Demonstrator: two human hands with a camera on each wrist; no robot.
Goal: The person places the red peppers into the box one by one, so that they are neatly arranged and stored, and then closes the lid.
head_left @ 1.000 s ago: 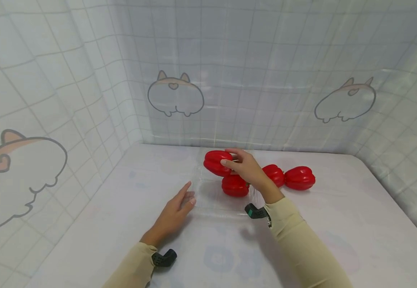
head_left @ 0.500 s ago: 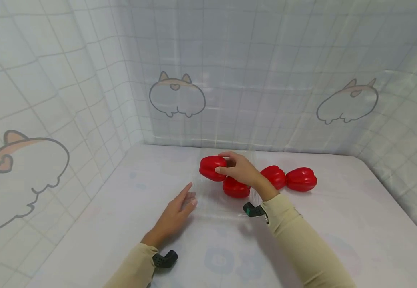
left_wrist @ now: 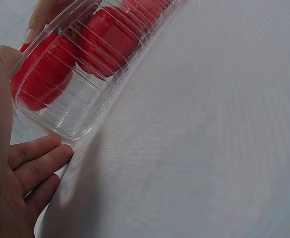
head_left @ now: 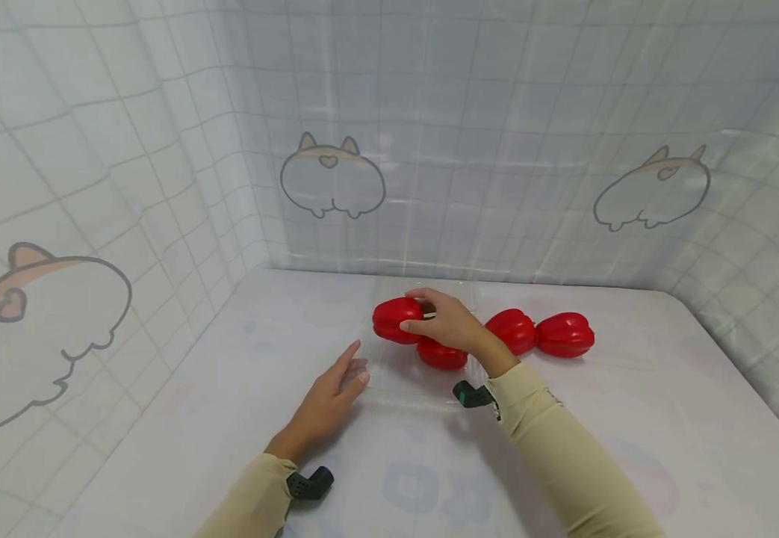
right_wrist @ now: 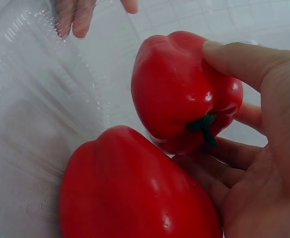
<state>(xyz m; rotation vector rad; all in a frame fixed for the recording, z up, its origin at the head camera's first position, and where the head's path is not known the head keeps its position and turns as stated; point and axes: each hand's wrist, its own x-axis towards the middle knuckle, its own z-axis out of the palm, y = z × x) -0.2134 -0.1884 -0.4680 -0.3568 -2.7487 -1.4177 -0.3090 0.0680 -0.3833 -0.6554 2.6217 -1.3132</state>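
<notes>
My right hand [head_left: 452, 325] holds a glossy red bell pepper [head_left: 396, 320] by its stem end, thumb on one side and fingers on the other. Its green stem [right_wrist: 204, 126] faces the palm in the right wrist view. Seen through the ribbed wall of a clear plastic container [left_wrist: 70, 116], this pepper sits low at the container's left end. A second red bell pepper [head_left: 441, 355] lies inside, close beside it and partly hidden by my right hand. My left hand [head_left: 325, 403] is at the container's left side, fingers extended and holding nothing; whether the fingertips touch it, I cannot tell.
Two more red bell peppers, one nearer [head_left: 511, 332] and one farther right [head_left: 565, 335], lie on the white table [head_left: 631, 418] to the right of the container. A grid-patterned curtain [head_left: 483, 149] with cartoon drawings surrounds the table.
My right hand has carried its bell pepper slightly left and down into the container's left end. The left hand and the other peppers have stayed in place.
</notes>
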